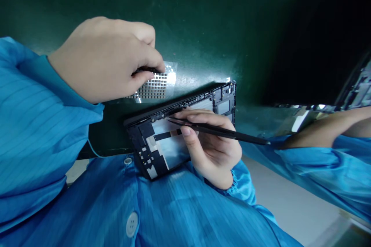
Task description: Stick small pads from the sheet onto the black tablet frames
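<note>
My right hand (213, 142) is closed around black tweezers (223, 131), their tips pointing left over the near-left part of an opened tablet (174, 150). The tablet's inside shows a dark frame, silvery plates and a black flex strip, and it lies tilted against the table's front edge by my body. Further left, my left hand (110, 58) has thumb and forefinger pinched at a clear sheet (171, 81) carrying rows of small square pads (158, 85). Part of the sheet is covered by that hand, and whatever sits between the fingertips is hidden.
The dark green tabletop (203, 19) stretches behind both hands. On the right, another person's arm (321, 127) in a blue sleeve reaches in below a large dark panel (307, 58). A pale floor (292, 193) shows at the lower right.
</note>
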